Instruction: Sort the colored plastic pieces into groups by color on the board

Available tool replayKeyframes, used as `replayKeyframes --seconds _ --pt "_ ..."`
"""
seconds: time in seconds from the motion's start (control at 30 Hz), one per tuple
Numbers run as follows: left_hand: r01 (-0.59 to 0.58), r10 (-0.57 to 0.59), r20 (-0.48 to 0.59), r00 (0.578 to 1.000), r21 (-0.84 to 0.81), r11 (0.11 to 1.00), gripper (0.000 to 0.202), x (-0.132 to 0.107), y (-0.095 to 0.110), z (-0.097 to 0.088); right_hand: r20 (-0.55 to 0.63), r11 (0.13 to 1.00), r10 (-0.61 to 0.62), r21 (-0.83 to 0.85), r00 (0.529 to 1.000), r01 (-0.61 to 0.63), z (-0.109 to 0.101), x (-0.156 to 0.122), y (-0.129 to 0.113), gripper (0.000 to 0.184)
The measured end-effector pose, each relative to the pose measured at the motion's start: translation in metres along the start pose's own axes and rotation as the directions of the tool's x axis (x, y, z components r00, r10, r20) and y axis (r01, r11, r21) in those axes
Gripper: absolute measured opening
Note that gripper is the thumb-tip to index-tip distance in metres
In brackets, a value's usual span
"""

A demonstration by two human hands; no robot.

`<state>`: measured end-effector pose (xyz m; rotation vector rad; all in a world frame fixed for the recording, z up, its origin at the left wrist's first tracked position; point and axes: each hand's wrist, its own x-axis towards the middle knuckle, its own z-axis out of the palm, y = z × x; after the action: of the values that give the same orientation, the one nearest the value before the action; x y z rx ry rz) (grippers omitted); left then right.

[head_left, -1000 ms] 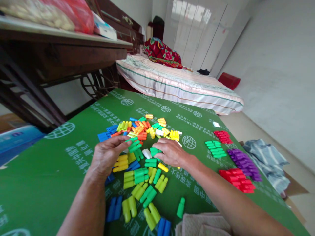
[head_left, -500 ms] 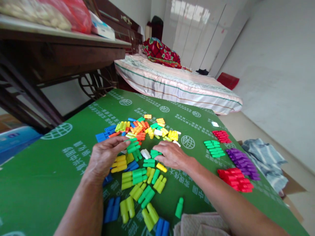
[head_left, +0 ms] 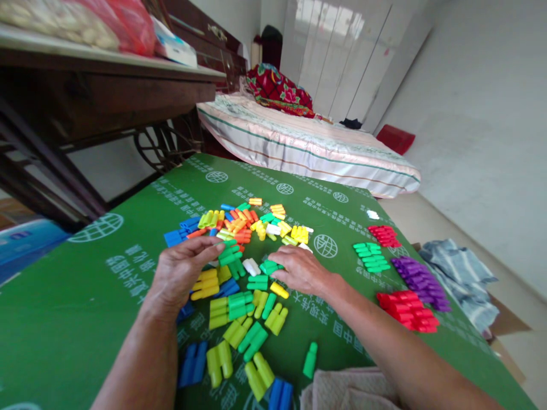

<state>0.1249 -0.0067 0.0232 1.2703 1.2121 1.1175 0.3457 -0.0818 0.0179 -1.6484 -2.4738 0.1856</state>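
My left hand [head_left: 184,266] pinches a green plastic toy block [head_left: 229,251] made of joined bullet-shaped tubes, at the left of the loose pile. My right hand [head_left: 301,267] has its fingertips closed on another green block [head_left: 268,267]. Between the two hands lies a white block [head_left: 251,266], with a green block [head_left: 257,283] just in front of it. A single yellow piece [head_left: 279,290] rests below my right hand. Nearer to me are several yellow-green blocks [head_left: 219,363], and a blue block [head_left: 281,394] is at the bottom edge.
The green printed board [head_left: 141,330] bears sorted groups at the right: red [head_left: 405,310], purple [head_left: 421,283] and green [head_left: 371,257] blocks. A lone green piece [head_left: 310,360] lies by a folded cloth [head_left: 350,390]. A dark wooden table [head_left: 106,97] stands left; a bed [head_left: 307,145] is behind.
Both hands keep nearly the same place and grip. The whole view has shifted very slightly; no block has visibly moved.
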Motion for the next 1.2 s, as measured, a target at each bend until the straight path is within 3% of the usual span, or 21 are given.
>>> replayKeyframes --seconds 0.33,0.87,1.2 --pt "0.045 -0.045 -0.029 0.999 0.008 0.999 0.033 -0.002 0.002 -0.001 -0.010 1.000 0.007 0.027 1.000 -0.007 0.001 0.001 -0.002 0.023" --pt "-0.007 0.007 0.007 1.000 -0.024 1.000 0.026 -0.004 0.000 -0.003 0.003 0.994 0.074 0.075 0.997 -0.074 0.004 0.002 -0.004 0.022" --pt "-0.011 0.012 0.032 0.999 -0.046 0.999 0.032 -0.005 -0.001 -0.003 0.014 0.993 0.076 0.094 0.997 -0.077 0.001 0.004 -0.012 0.025"
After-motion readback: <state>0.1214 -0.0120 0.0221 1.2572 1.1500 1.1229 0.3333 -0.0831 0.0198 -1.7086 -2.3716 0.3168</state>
